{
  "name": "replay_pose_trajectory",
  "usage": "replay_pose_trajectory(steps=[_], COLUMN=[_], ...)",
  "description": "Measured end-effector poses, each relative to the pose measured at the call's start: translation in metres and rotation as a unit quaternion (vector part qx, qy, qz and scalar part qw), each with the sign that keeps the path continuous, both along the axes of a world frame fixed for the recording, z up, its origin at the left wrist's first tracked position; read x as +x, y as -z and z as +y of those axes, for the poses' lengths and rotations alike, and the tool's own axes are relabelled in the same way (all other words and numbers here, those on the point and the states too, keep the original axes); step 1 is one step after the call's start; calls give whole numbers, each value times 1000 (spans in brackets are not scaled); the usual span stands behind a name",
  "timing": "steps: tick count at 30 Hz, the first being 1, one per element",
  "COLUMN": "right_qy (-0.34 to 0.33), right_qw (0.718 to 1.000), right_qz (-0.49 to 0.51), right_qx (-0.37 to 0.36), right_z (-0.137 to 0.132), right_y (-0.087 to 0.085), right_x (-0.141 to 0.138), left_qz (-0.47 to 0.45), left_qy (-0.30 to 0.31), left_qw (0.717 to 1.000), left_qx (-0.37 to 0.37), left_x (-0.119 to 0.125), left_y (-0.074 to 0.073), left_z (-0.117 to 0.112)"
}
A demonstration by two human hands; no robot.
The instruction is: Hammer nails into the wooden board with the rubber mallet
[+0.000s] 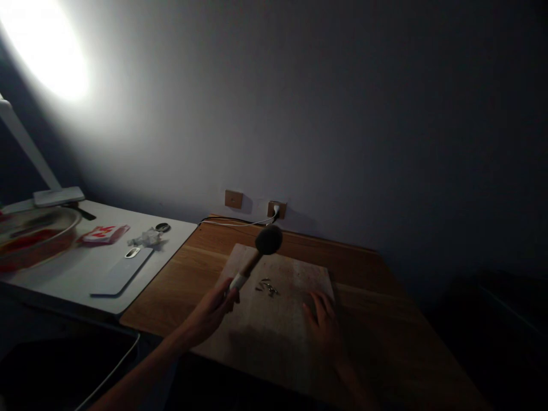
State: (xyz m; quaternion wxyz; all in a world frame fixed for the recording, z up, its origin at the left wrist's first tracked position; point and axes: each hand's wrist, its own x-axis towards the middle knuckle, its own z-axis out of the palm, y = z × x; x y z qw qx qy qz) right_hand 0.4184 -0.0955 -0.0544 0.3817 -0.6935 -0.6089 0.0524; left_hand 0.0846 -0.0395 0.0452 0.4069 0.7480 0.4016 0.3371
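Note:
My left hand is closed round the wooden handle of a mallet, whose dark round head is raised over the far edge of a pale wooden board. A small heap of several nails or screws lies on the board just right of the handle. My right hand lies flat on the board's right side with its fingers spread, holding nothing.
The board rests on a brown wooden table. A white side table to the left carries a phone, a red packet, crumpled paper and a bowl. Wall sockets with a white cable sit behind.

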Motion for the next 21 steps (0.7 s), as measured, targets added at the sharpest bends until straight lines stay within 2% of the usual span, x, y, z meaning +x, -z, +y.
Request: replay_pose_trajectory(steps=[3, 7, 9, 14, 18, 21], right_qy=[-56, -120, -143, -220, -287, -322], right_qw=[998, 990, 986, 968, 941, 925], right_qz=[-36, -72, -76, -83, -99, -111], right_qx=[-18, -30, -43, -81, -147, -169], right_z=[5, 24, 39, 83, 109, 117], right_y=[-16, -39, -49, -68, -77, -80], right_x=[-15, -39, -49, -66, -71, -73], left_qz=[-9, -17, -27, -9, 81, 167], left_qy=[-99, -145, -166, -199, -239, -224], left_qw=[995, 987, 985, 978, 960, 951], left_qx=[-24, -60, -39, 68, 121, 134], left_x=[-5, -12, -18, -47, -71, -79], left_y=[-2, 4, 11, 27, 31, 32], left_z=[4, 5, 8, 22, 26, 23])
